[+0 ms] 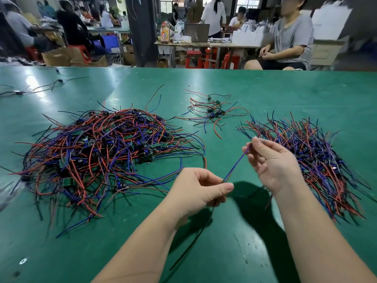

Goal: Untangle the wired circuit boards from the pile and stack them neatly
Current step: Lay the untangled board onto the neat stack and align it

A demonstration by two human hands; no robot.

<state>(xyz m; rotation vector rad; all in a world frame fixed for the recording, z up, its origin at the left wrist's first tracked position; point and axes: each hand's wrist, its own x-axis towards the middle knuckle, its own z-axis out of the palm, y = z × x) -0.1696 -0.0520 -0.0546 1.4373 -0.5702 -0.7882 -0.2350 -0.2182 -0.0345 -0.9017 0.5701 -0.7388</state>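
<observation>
A big tangled pile of small green circuit boards with red, blue and black wires lies on the left of the green table. On the right lies an ordered stack of boards with their wires fanned out. My left hand pinches one wired board just above the table; the board itself is hidden in my fingers. Its blue and red wires run up to my right hand, which pinches their far end. Black wires hang down from my left hand.
A small loose cluster of several wired boards lies at the centre back. A few stray black leads lie at the far left. A seated person and other workers are beyond the table's far edge.
</observation>
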